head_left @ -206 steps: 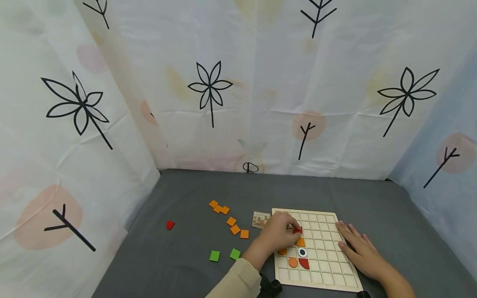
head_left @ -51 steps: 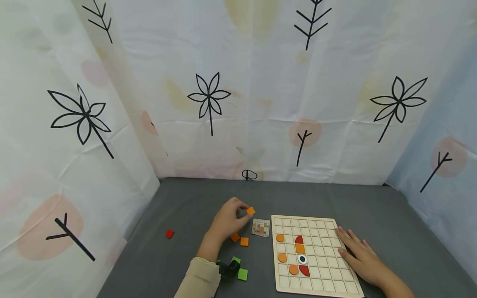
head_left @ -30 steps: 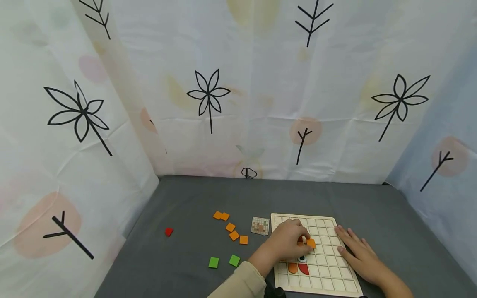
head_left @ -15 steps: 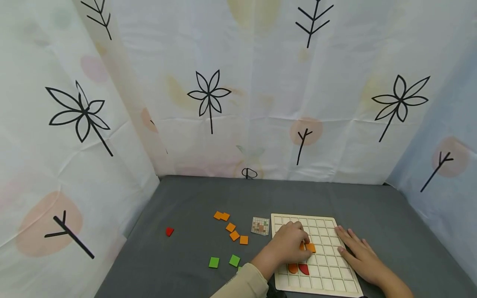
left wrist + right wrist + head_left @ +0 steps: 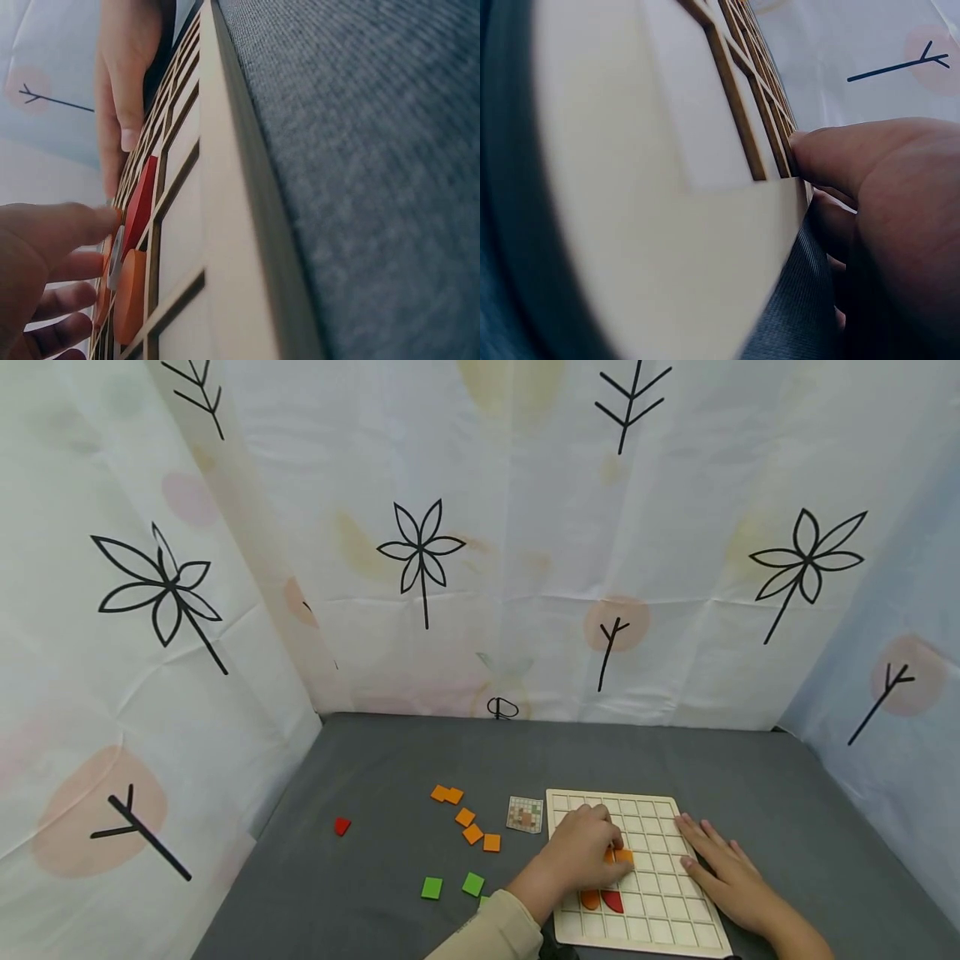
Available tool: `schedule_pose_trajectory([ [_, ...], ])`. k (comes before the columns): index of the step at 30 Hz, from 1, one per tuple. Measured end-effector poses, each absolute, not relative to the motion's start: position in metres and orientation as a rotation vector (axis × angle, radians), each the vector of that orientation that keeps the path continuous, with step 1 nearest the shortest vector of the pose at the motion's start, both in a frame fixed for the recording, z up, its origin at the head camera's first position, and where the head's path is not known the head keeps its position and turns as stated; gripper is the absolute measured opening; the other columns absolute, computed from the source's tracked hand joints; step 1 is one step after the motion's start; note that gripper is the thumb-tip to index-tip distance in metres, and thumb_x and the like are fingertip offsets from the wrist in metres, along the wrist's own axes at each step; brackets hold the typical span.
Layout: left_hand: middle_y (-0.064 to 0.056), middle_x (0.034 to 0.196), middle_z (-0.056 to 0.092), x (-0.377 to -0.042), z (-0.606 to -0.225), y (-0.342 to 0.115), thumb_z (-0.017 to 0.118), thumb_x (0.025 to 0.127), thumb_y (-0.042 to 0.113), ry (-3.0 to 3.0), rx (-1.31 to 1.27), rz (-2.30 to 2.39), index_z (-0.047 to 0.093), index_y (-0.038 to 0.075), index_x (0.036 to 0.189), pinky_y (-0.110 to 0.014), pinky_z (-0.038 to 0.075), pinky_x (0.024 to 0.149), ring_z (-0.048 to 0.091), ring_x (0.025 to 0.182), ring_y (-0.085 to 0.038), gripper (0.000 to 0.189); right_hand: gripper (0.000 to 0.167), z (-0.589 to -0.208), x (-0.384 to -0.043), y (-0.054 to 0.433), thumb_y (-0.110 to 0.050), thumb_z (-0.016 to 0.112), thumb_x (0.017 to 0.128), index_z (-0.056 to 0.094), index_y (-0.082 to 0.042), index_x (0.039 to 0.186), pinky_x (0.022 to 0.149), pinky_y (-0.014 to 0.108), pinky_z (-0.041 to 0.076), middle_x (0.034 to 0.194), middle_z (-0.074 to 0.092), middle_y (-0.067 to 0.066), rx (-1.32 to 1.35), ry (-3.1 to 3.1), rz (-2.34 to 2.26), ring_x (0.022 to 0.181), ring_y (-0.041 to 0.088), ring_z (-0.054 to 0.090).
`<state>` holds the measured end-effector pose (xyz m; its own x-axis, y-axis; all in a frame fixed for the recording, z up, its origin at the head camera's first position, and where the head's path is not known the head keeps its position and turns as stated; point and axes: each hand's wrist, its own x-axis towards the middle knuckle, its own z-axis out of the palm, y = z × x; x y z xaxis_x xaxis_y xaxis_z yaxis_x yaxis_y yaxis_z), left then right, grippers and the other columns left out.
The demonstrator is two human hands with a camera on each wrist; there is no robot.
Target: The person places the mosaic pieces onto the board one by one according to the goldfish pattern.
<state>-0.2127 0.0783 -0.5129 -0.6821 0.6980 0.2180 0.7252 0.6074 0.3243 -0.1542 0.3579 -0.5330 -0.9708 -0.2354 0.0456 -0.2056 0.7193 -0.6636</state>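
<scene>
My left hand (image 5: 581,852) is over the wooden grid board (image 5: 660,914), thumb and fingers pinching an orange square tile (image 5: 625,857) at a cell just right of another orange square, which is partly covered by the fingertips. Nearer to me on the board lie an orange round piece (image 5: 590,900) and a red quarter-round piece (image 5: 612,902). The left wrist view shows a white ring piece (image 5: 115,259) beside them, close to the thumb. My right hand (image 5: 731,877) rests with extended fingers along the board's right edge, its thumb on the rim in the right wrist view.
Left of the board lies a small pattern card (image 5: 524,815) printed with a grid. Several loose orange square tiles (image 5: 472,833) are scattered beyond it, with green square tiles (image 5: 431,887) nearer me. A red piece (image 5: 342,826) sits farther left on the grey tabletop (image 5: 375,760).
My left hand has carried an orange square from the loose tiles to the board and lowered it beside the other orange square. Earlier it set down a red piece. The right hand stays put.
</scene>
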Motion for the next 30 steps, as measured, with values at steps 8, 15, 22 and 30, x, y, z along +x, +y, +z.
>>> schedule_pose_trajectory([
  [8,0.012,0.097,0.06,-0.211,-0.511,0.078,0.078,0.096,0.044,-2.76,-1.205,-0.617,0.082,0.026,0.1,-0.014,0.034,0.072,0.039,0.077,0.0,0.019,0.064,-0.534,-0.155,0.358,-0.033,0.056,0.111,0.036,-0.006,0.166,0.115,0.085,0.002,0.17,0.028,0.03,-0.343,2.865,-1.101,0.153,-0.008,-0.007],
  [15,0.009,0.098,0.062,-0.215,-0.51,0.064,0.076,0.098,0.037,-2.746,-1.205,-0.747,0.082,0.023,0.105,-0.013,0.035,0.072,0.043,0.081,-0.001,0.017,0.064,-0.533,-0.155,0.359,-0.033,0.055,0.111,0.035,-0.007,0.166,0.115,0.085,0.002,0.17,0.027,0.03,-0.354,2.858,-1.102,0.151,-0.013,-0.008],
  [22,0.003,0.111,0.067,-0.224,-0.502,0.015,0.077,0.098,0.036,-2.783,-0.952,-0.989,0.081,0.017,0.113,-0.024,0.049,0.083,0.055,0.096,-0.008,0.025,0.064,-0.531,-0.155,0.358,-0.032,0.056,0.111,0.036,-0.006,0.166,0.114,0.085,0.003,0.169,0.028,0.031,-0.371,2.851,-1.104,0.126,-0.037,-0.006],
  [30,-0.004,0.116,0.066,-0.24,-0.503,-0.07,0.076,0.1,0.026,-2.744,-0.665,-1.175,0.078,0.011,0.12,-0.036,0.05,0.082,0.058,0.098,-0.023,0.025,0.065,-0.533,-0.155,0.36,-0.032,0.056,0.111,0.035,-0.006,0.166,0.113,0.086,0.002,0.17,0.026,0.03,-0.356,2.828,-1.119,0.153,-0.008,-0.008],
])
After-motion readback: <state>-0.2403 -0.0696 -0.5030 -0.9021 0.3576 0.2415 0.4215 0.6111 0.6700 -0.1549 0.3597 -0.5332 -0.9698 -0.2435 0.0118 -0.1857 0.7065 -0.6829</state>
